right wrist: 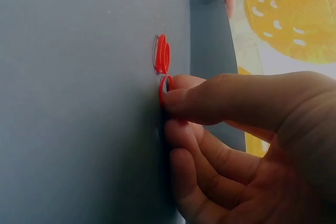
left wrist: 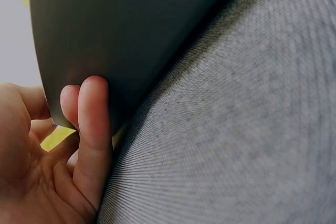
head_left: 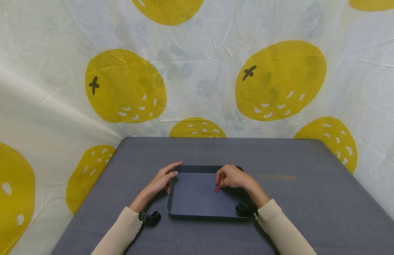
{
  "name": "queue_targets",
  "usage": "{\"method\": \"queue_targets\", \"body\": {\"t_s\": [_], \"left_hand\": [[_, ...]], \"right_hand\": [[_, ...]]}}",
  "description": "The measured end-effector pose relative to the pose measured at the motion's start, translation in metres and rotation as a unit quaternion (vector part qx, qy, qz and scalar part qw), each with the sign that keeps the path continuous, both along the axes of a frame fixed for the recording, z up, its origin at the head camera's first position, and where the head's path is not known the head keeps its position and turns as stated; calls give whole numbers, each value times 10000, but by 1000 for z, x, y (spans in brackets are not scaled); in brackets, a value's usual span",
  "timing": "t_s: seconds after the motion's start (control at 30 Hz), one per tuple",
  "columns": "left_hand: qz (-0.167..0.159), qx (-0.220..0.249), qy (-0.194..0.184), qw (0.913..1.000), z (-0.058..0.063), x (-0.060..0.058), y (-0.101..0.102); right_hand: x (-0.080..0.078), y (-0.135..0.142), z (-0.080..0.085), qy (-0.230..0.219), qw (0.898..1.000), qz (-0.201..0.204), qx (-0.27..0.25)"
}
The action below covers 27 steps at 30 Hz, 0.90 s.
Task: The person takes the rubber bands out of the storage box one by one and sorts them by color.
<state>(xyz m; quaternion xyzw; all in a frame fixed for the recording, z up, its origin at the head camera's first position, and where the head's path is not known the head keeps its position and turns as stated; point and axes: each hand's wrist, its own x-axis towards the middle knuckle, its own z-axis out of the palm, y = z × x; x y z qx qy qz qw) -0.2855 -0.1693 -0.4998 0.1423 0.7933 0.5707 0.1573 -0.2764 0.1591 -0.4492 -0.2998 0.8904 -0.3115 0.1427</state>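
While the left hand (head_left: pixel 162 179) grips the tray (head_left: pixel 197 202) at its left wall — fingers outside — the right hand (head_left: pixel 232 177) pinches a red band (right wrist: pixel 162 92) against the tray floor, just beside more red banding (right wrist: pixel 160 56). Bare floor leftward and nearward; orange bands (head_left: pixel 286 177) lie beyond the right wall.

Head view: soft, even light, pale sheen on curtain (head_left: pixel 200 85) at left, thin shadow along near edge of tray (head_left: pixel 193 198); left wrist view: tray side dark; right wrist view: hazy, shadow beside right hand (head_left: pixel 232 177)
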Motion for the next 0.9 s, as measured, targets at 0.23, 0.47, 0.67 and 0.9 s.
{"method": "queue_targets", "body": {"t_s": [0.23,0.47,0.67,0.9], "left_hand": [[-5,35,-43,10000,2,-1,1],[-84,88,-133,9998,2,-3,0],[-38,-2,-47,10000,2,-1,1],[20,18,-8,10000,2,1,2]], "right_hand": [[0,0,0,5,10000,-5,24],[-1,-1,-1,78,9998,-139,135],[-1,-3,-1,225,9990,-215,320],[0,-3,0,293,9985,-144,431]]}}
